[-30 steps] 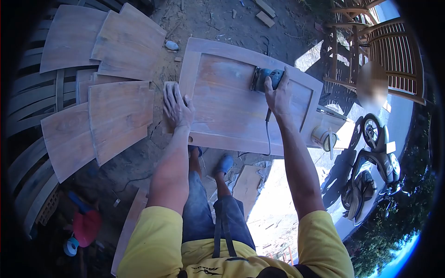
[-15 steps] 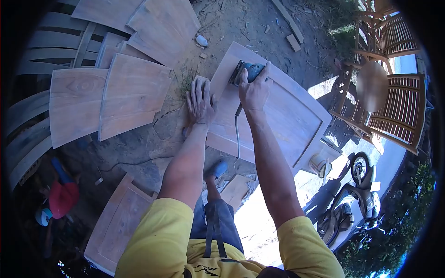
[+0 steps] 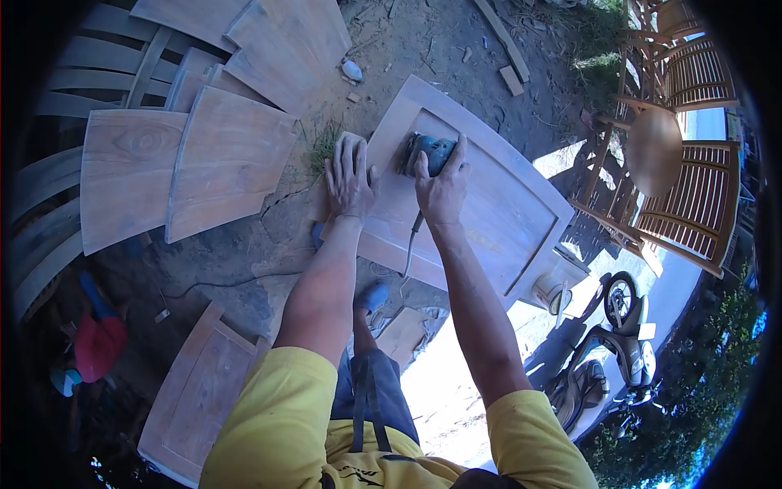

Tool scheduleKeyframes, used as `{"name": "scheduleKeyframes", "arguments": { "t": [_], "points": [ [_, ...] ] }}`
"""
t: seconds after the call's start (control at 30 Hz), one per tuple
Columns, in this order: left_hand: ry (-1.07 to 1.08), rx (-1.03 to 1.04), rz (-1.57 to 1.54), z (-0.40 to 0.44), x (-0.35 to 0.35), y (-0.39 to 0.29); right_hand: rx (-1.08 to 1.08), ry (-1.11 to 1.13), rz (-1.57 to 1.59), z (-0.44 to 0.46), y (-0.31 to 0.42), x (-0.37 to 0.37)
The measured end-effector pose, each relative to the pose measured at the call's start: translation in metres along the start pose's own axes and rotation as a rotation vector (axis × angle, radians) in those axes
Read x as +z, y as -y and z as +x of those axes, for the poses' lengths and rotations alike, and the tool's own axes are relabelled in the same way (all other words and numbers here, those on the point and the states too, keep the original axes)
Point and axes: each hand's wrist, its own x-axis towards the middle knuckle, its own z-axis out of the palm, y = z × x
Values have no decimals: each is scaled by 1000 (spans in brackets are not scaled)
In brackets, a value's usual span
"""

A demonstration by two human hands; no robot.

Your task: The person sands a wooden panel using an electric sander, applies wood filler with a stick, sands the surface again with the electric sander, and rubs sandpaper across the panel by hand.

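Note:
A framed wooden panel (image 3: pixel 489 220) lies at a slant in front of me. My right hand (image 3: pixel 444 186) is wrapped round a blue-green power sander (image 3: pixel 433 153), which rests on the recessed part near the panel's upper left end. Its cord (image 3: pixel 412 244) runs down over the lower edge. At the left end of the panel, my left hand (image 3: pixel 350 181) lies with its fingers stretched forward on a wooden edge, partly hidden under the palm.
Several loose boards (image 3: pixel 232 155) lie on slats at left. Another panel (image 3: pixel 199 391) is at lower left, near a person in red (image 3: pixel 99 346). A bucket (image 3: pixel 551 291), motorcycle (image 3: pixel 615 350) and wooden chairs (image 3: pixel 688 196) stand at right.
Since a second ago the view has turned, and the sander has moved with my right hand towards the panel's left end. Over the last half second it shifted slightly from the frame border onto the recessed part.

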Motion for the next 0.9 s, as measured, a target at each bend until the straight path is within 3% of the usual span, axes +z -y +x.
{"name": "scheduleKeyframes", "arguments": {
  "t": [0.17, 0.3, 0.43, 0.5, 0.73, 0.9],
  "points": [
    [7, 1, 36, 0, 0, 1, -257, 289, -22, 5, -40, -42],
    [-6, -5, -4, -1, 0, 2, -466, 328, -35, 50, -59, -53],
    [-25, 3, -13, -2, 0, 0, -547, 476, -56, 69, -26, -46],
    [-22, 10, -23, 2, -2, 3, -616, 683, -109, 71, -12, -46],
    [-24, -5, -22, -2, 4, 6, -589, 729, -235, 59, -38, -63],
    [-15, 9, -22, 0, -1, 4, -588, 724, -226, 56, -14, -45]
  ]
}}
